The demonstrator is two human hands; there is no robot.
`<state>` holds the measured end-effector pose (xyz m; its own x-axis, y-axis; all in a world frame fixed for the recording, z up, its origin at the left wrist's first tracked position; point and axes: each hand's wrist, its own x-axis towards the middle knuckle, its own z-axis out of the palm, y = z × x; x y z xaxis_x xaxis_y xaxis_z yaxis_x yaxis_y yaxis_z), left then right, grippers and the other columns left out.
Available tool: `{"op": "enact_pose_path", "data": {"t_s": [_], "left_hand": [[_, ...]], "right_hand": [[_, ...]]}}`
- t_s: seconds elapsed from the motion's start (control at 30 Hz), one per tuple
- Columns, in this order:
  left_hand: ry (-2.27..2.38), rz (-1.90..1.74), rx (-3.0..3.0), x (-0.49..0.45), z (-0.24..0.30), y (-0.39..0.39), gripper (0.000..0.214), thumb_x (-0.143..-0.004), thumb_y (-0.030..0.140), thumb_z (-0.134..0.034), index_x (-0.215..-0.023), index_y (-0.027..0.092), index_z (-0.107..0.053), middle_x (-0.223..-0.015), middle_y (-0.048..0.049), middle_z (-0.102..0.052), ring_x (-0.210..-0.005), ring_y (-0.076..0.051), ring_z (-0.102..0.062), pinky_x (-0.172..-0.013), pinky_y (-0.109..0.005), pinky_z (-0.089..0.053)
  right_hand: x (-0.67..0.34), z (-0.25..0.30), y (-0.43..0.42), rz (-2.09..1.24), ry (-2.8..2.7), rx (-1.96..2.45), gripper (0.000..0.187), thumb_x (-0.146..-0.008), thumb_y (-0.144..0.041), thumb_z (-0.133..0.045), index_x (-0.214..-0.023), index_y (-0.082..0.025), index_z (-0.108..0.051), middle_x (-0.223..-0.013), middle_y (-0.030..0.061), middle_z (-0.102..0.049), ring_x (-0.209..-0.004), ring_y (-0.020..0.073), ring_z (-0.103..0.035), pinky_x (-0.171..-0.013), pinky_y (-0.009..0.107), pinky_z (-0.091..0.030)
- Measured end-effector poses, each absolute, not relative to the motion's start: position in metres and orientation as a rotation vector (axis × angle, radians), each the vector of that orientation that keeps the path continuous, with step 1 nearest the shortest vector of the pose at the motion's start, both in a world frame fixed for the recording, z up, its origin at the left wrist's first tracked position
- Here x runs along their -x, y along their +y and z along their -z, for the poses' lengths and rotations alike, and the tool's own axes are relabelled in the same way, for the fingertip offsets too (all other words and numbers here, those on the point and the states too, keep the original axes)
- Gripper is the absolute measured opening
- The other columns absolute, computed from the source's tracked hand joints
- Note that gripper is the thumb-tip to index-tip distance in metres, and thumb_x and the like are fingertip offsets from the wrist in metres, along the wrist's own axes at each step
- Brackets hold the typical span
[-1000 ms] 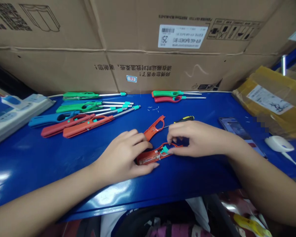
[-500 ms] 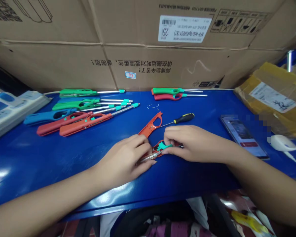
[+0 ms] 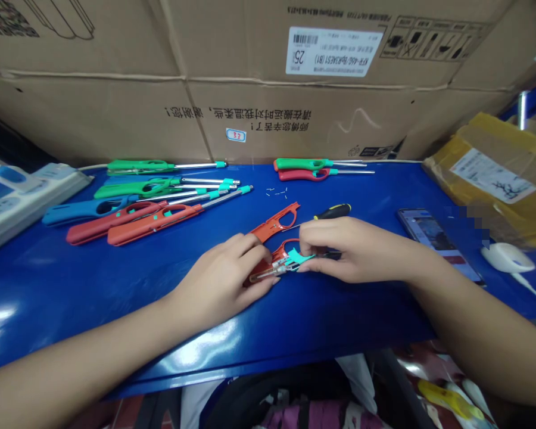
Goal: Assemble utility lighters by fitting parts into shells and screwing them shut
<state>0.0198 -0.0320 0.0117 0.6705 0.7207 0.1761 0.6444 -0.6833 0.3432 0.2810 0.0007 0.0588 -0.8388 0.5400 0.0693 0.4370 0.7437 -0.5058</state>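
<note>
My left hand [image 3: 227, 271] is closed around the lower end of an orange lighter shell half [image 3: 289, 244]. A clear fuel tank [image 3: 267, 273] lies at its fingertips. My right hand [image 3: 343, 241] pinches a teal trigger [image 3: 298, 257] at the shell's finger-loop end; a dark part under those fingers is mostly hidden. Just beyond my hands rests the other orange shell half [image 3: 274, 225], its inner side up. A black and yellow screwdriver [image 3: 335, 211] lies behind my right hand, its shaft partly covered.
Several lighters [image 3: 156, 219] in orange, red, blue and green lie at the left; more lighters [image 3: 306, 164] lie at the back. Small metal pieces [image 3: 277, 192] are scattered mid-table. A phone [image 3: 438, 241], white device [image 3: 509, 257], taped box [image 3: 491, 173] and power strip [image 3: 22, 199] flank the sides.
The trigger and my right hand have shifted slightly; more of the shell and tank shows between my hands. The loose shell half has moved slightly right.
</note>
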Motion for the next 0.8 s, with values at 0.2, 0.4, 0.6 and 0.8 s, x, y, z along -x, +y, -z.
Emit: {"op": "enact_pose_path", "data": {"t_s": [0.2, 0.4, 0.6, 0.8], "left_hand": [[1.076, -0.585, -2.696, -0.017, -0.012, -0.027, 0.017, -0.1, 0.032, -0.059, -0.106, 0.018, -0.067, -0.109, -0.0071, -0.064, -0.093, -0.023, -0.055, -0.081, -0.039, -0.05], [0.958, -0.713, -2.685, -0.017, -0.01, -0.029, 0.015, -0.101, 0.028, -0.06, -0.106, 0.018, -0.07, -0.101, -0.0049, -0.071, -0.091, -0.02, -0.059, -0.082, -0.035, -0.05], [0.948, -0.727, -2.7, -0.017, -0.01, -0.029, 0.016, -0.1, 0.029, -0.062, -0.106, 0.018, -0.072, -0.097, -0.0042, -0.074, -0.087, -0.02, -0.06, -0.079, -0.036, -0.05], [0.92, -0.707, -2.697, -0.017, -0.017, -0.031, 0.016, -0.1, 0.027, -0.061, -0.104, 0.018, -0.074, -0.093, -0.0054, -0.073, -0.085, -0.021, -0.06, -0.077, -0.036, -0.05]], "right_hand": [[-0.279, -0.053, 0.002, -0.672, -2.816, 0.947, 0.003, -0.096, -0.021, -0.063, -0.096, -0.018, -0.061, -0.089, 0.0006, -0.065, -0.073, 0.0137, -0.056, -0.064, 0.026, -0.038], [-0.275, -0.048, 0.001, -0.485, -2.789, 0.798, 0.014, -0.098, -0.027, -0.061, -0.109, -0.018, -0.064, -0.11, 0.0078, -0.065, -0.102, 0.022, -0.059, -0.088, 0.034, -0.045], [-0.274, -0.04, 0.001, -0.318, -2.806, 0.652, 0.021, -0.103, -0.022, -0.05, -0.093, -0.015, -0.066, -0.09, 0.0045, -0.068, -0.089, 0.0198, -0.055, -0.085, 0.035, -0.042], [-0.273, -0.042, -0.002, -0.364, -2.829, 0.603, 0.018, -0.102, -0.02, -0.052, -0.09, -0.016, -0.065, -0.087, 0.0026, -0.067, -0.084, 0.0178, -0.052, -0.082, 0.034, -0.04]]}}
